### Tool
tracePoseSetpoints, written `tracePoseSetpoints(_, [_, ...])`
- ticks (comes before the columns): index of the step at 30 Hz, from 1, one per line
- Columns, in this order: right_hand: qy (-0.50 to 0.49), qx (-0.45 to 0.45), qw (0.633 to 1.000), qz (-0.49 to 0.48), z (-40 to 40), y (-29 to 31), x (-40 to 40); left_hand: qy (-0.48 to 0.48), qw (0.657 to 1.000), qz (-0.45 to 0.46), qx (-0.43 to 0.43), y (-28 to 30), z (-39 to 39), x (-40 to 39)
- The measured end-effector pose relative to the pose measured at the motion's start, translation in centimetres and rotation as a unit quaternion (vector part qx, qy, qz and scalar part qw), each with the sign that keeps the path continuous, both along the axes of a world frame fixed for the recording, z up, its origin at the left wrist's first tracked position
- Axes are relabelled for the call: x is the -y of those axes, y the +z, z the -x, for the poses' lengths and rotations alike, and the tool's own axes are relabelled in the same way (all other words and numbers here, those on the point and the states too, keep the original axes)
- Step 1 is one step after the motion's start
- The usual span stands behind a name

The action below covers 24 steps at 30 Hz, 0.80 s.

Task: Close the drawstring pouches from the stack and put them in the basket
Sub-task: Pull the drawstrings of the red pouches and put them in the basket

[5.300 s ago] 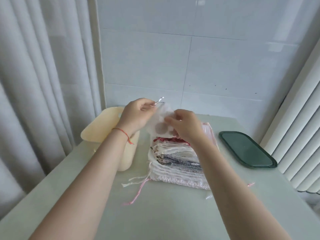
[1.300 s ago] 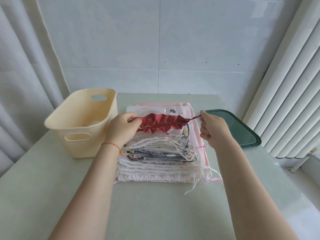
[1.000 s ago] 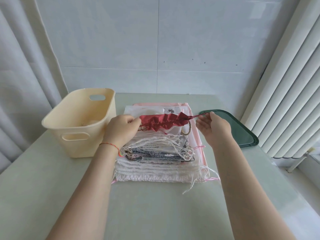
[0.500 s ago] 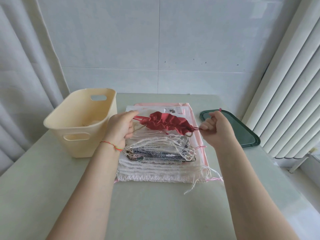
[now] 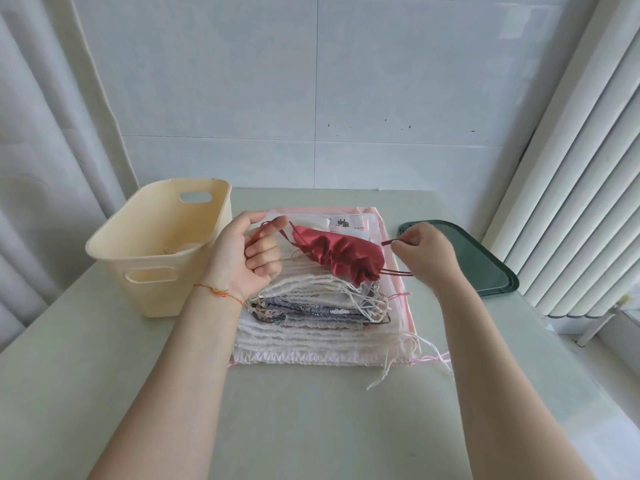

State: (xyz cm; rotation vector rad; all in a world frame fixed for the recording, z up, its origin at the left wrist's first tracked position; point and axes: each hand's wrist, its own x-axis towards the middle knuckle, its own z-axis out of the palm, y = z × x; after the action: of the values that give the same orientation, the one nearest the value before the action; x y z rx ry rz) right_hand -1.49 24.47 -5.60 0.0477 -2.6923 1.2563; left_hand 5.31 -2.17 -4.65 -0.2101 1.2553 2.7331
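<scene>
Now a red satin pouch [image 5: 341,255] hangs between the two hands, just above the stack of pouches [image 5: 322,306] in the middle of the counter [image 5: 311,427]. Its mouth is gathered into tight folds along the near right edge. The left hand [image 5: 247,259] is turned palm up on the left side of the pouch, its fingers curled round a red cord [image 5: 263,232] that runs from the pouch's left end. The right hand [image 5: 424,252] pinches the end of another red cord [image 5: 389,241] at the pouch's right side, while a further length of cord runs from the gathered mouth toward that hand. A thin orange thread bracelet [image 5: 218,292] circles the left wrist. The stack is made of flat white, pink and patterned pouches with loose strings trailing off its near right corner. To the left stands a cream plastic basket [image 5: 138,258], near the stack. On the right lies a dark green tray [image 5: 481,263], close to the white vertical blinds [image 5: 571,202].
</scene>
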Motion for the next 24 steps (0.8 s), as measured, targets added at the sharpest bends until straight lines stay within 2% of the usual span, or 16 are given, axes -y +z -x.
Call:
tracePoseSetpoints(3, [0.055, 0.013, 0.995, -0.087, -0.1, -0.3, 0.5, -0.009, 0.999, -0.036, -0.012, 0.1, -0.3, -0.2])
tracePoseSetpoints(6, [0.044, 0.006, 0.990, -0.134, -0.2, -0.4, 0.4, 0.026, 0.994, -0.104, -0.014, 0.0, -0.2, 0.0])
tracePoseSetpoints(8, [0.020, 0.004, 0.990, -0.143, 0.0, -0.4, 0.0, 0.062, 0.988, -0.139, -0.016, -0.1, -0.2, 0.5])
tracePoseSetpoints(11, [0.036, 0.018, 0.992, -0.119, -0.2, -0.2, 0.0, 0.094, 0.982, -0.159, -0.043, -0.1, 0.0, 0.8])
tracePoseSetpoints(14, [0.075, 0.025, 0.995, -0.061, -0.5, 0.1, 1.0, 0.082, 0.984, -0.140, -0.072, 0.3, 0.1, -0.1])
tracePoseSetpoints(17, [0.087, 0.033, 0.994, 0.065, -0.9, 0.0, 2.0, 0.119, 0.978, -0.151, -0.076, 0.7, 0.3, -0.5])
tracePoseSetpoints(20, [0.100, 0.055, 0.969, 0.219, -1.3, 0.1, 2.6, 0.136, 0.972, -0.156, -0.112, 0.6, 0.3, -0.4])
tracePoseSetpoints(24, [0.095, 0.068, 0.938, 0.326, -1.0, -0.1, 2.9, 0.186, 0.968, -0.077, -0.148, 0.5, 0.7, -0.6])
